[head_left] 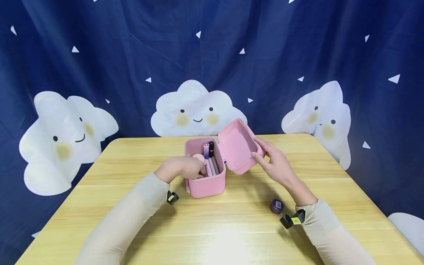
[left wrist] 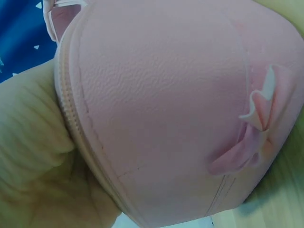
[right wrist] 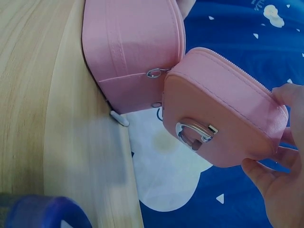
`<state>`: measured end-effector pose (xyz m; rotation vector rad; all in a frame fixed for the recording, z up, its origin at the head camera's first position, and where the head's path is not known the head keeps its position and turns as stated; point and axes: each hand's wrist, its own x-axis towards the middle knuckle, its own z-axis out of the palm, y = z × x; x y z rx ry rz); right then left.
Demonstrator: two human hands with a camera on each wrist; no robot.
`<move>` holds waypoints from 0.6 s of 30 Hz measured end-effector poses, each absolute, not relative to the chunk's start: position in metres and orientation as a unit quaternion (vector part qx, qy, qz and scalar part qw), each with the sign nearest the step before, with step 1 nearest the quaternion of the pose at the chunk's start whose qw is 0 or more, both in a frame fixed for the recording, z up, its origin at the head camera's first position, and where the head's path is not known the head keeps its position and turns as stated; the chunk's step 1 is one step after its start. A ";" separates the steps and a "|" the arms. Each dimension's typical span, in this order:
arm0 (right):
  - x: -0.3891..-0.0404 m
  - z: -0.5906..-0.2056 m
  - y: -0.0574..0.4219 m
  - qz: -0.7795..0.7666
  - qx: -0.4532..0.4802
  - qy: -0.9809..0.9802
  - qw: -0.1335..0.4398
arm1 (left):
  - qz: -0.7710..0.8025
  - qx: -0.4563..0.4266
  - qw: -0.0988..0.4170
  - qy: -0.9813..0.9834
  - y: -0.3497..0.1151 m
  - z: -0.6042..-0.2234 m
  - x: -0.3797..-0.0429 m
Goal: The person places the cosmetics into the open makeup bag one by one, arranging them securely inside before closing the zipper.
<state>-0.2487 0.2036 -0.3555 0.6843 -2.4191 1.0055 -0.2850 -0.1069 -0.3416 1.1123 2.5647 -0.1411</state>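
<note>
A pink zippered cosmetic case (head_left: 207, 187) stands on the table with its lid (head_left: 236, 145) swung out to the right. My left hand (head_left: 187, 167) reaches over the rim, and its fingertips are hidden among the contents. Inside I see a purple tube (head_left: 206, 150), a black tube (head_left: 211, 146), a pale pink round item (head_left: 199, 157) and several slim tubes (head_left: 213, 166). With thumb and fingers on either side, my right hand (head_left: 276, 162) grips the lid's outer edge. A metal-ringed handle (right wrist: 194, 135) shows on the lid's top in the right wrist view.
A small dark purple jar (head_left: 276, 206) with a white label lies on the wooden table (head_left: 132, 158), near my right wrist. A pink bow (left wrist: 259, 126) decorates the case's side. Behind the table hangs a blue curtain (head_left: 198, 59) with cloud prints.
</note>
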 end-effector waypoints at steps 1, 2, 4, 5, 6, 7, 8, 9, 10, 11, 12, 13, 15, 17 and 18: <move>-0.248 -0.356 0.204 0.364 0.247 -0.872 0.214 | -0.053 0.385 0.175 0.905 -0.106 -0.341 -0.285; -0.248 -0.356 0.204 0.364 0.246 -0.872 0.214 | -0.055 0.379 0.179 0.906 -0.106 -0.341 -0.285; -0.248 -0.356 0.204 0.364 0.246 -0.873 0.213 | -0.057 0.373 0.182 0.908 -0.105 -0.342 -0.285; -0.249 -0.356 0.204 0.363 0.247 -0.873 0.214 | -0.057 0.372 0.182 0.908 -0.106 -0.342 -0.285; -0.248 -0.356 0.204 0.362 0.248 -0.873 0.214 | -0.057 0.374 0.180 0.908 -0.106 -0.342 -0.285; -0.249 -0.356 0.204 0.361 0.250 -0.872 0.215 | -0.051 0.378 0.177 0.907 -0.107 -0.342 -0.285; -0.249 -0.356 0.203 0.361 0.250 -0.872 0.215 | -0.045 0.385 0.171 0.906 -0.109 -0.343 -0.285; -0.249 -0.356 0.203 0.360 0.251 -0.872 0.215 | -0.037 0.395 0.161 0.904 -0.110 -0.343 -0.285; -0.249 -0.356 0.203 0.360 0.252 -0.872 0.216 | -0.027 0.404 0.149 0.902 -0.112 -0.344 -0.285; -0.249 -0.356 0.203 0.361 0.252 -0.872 0.217 | -0.016 0.412 0.135 0.901 -0.114 -0.345 -0.285; -0.248 -0.356 0.203 0.361 0.252 -0.871 0.217 | -0.002 0.419 0.120 0.900 -0.116 -0.346 -0.285; -0.248 -0.355 0.203 0.362 0.251 -0.871 0.218 | 0.015 0.427 0.105 0.898 -0.119 -0.347 -0.285; -0.248 -0.355 0.203 0.364 0.250 -0.871 0.218 | 0.040 0.434 0.073 0.897 -0.124 -0.349 -0.284; -0.248 -0.355 0.203 0.364 0.249 -0.871 0.218 | 0.066 0.440 0.046 0.895 -0.130 -0.351 -0.283; -0.248 -0.355 0.204 0.364 0.249 -0.871 0.218 | 0.077 0.442 0.032 0.893 -0.133 -0.352 -0.283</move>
